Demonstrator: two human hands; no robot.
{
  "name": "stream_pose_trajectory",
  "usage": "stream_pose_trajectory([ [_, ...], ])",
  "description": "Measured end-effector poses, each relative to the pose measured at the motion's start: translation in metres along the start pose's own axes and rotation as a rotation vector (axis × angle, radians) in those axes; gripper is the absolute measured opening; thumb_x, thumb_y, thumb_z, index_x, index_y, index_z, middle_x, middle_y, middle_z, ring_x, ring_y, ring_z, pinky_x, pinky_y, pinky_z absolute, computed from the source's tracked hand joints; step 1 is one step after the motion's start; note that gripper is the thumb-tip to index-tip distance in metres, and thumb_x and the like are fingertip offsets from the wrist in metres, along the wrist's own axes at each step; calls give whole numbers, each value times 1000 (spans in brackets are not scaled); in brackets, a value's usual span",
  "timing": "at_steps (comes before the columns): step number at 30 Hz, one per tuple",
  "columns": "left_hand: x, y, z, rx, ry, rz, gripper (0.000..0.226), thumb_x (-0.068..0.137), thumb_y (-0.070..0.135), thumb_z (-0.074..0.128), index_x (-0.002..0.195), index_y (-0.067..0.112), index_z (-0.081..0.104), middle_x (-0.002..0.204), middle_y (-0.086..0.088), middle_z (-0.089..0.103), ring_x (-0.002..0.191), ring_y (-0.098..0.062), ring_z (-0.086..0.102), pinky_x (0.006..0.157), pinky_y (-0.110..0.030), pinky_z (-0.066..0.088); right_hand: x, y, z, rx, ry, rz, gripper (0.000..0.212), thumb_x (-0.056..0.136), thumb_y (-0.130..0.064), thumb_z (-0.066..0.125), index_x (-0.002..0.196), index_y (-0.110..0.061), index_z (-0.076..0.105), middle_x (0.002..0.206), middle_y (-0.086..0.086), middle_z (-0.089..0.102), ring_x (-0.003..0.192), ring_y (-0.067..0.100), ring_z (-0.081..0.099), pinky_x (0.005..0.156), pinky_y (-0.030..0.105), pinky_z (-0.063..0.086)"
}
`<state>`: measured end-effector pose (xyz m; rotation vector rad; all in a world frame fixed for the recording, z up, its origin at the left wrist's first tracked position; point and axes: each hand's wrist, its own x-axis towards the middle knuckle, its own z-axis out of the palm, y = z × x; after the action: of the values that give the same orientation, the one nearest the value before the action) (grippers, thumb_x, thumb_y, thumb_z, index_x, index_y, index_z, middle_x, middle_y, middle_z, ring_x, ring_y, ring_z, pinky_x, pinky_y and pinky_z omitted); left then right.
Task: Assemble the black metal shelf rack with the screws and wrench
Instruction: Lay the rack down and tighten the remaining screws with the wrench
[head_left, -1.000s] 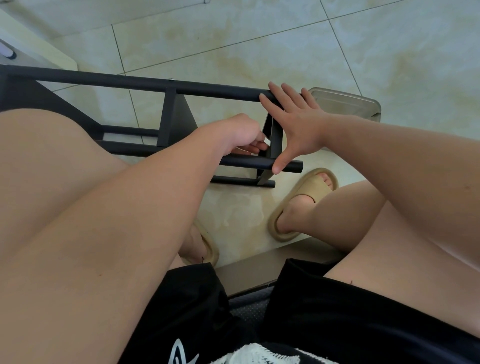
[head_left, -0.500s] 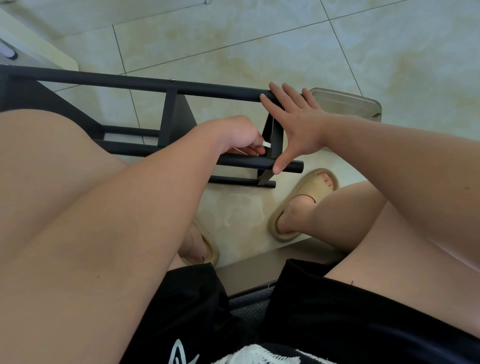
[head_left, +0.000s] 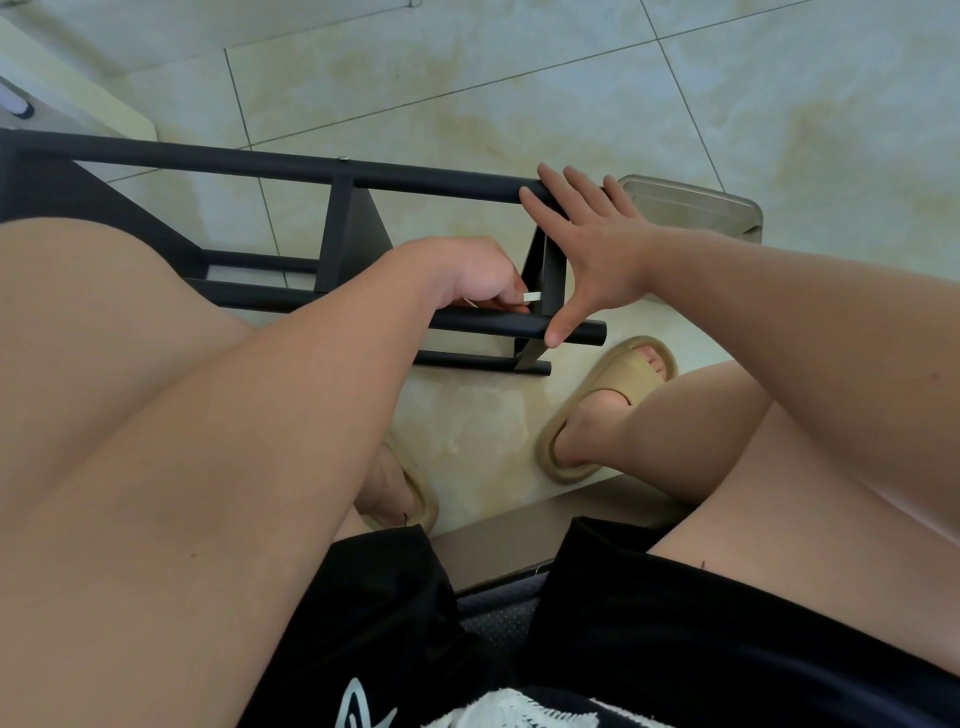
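Rack (head_left: 260, 161) on beige tiled floor (head_left: 467, 62) (glossy) | left hand (head_left: 478, 275) pinches small wrench (head_left: 531, 296) | right hand (head_left: 592, 254) flat against rack

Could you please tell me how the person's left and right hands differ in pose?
The left hand is curled, pinching a small silvery piece; the right hand is open with straight fingers. The left hand sits just above the lower bar; the right hand spans from the upper bar to the lower bar. Both are at the same end of the black rack.
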<state>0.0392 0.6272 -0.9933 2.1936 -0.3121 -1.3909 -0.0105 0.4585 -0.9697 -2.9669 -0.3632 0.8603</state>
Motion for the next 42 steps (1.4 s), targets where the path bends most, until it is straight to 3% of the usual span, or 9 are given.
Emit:
stream_pose_trajectory([
  [5,1,-1,-2,42,0,-6,17,88,10,65,78,22,71,85,0,70,88,-24,61,98,-40,47,-1,0,-1,1,-6,0,163,37,-99,56,159,-22,-19,165,7,-28,153,30,-22,122,55,-11],
  [11,0,1,-1,110,-5,-5,12,87,16,67,84,28,68,92,3,66,98,-24,59,106,-45,44,-1,-1,-2,1,-7,4,162,39,-97,61,159,-22,-19,165,6,-28,153,29,-23,122,53,-11],
  [17,-6,5,-3,170,59,4,22,88,21,66,108,23,74,106,-1,70,106,-27,64,102,-45,49,-1,0,-1,2,-7,1,162,39,-98,59,158,-23,-20,165,6,-28,153,29,-23,122,54,-11],
  [20,-7,5,-6,184,72,14,23,90,26,65,108,15,75,106,-7,73,105,-30,67,99,-47,52,0,1,-1,9,-3,-1,162,38,-99,59,158,-23,-19,165,6,-28,153,30,-23,122,54,-11],
  [25,-4,6,-8,107,98,36,23,85,21,63,101,9,76,99,-8,73,97,-24,68,92,-41,57,1,2,0,15,-7,3,163,37,-99,58,158,-23,-19,165,6,-28,152,30,-23,122,54,-12],
  [29,-4,5,-9,-59,110,70,9,84,21,67,85,25,74,101,-5,72,96,-17,68,83,-33,59,1,2,1,13,-3,-1,162,38,-98,59,158,-23,-19,165,6,-28,153,30,-22,122,54,-11],
  [36,-3,11,-7,-446,211,-38,6,95,15,58,100,15,61,103,-5,74,88,-13,72,77,-31,55,2,3,1,20,-7,1,160,42,-96,64,159,-23,-19,165,6,-28,152,30,-23,122,54,-11],
  [40,-3,16,-14,-337,376,-42,22,94,14,59,111,5,67,104,-12,71,91,-23,70,88,-38,57,8,6,-5,188,-12,18,134,63,-85,67,161,-33,-8,168,1,-19,154,25,-18,124,52,-10],
  [42,-4,17,-20,-260,470,14,19,95,17,58,103,5,71,95,-7,69,82,-23,65,80,-37,56,13,11,-14,324,38,39,117,76,-72,70,162,-31,3,170,0,-2,156,24,-4,126,48,0],
])
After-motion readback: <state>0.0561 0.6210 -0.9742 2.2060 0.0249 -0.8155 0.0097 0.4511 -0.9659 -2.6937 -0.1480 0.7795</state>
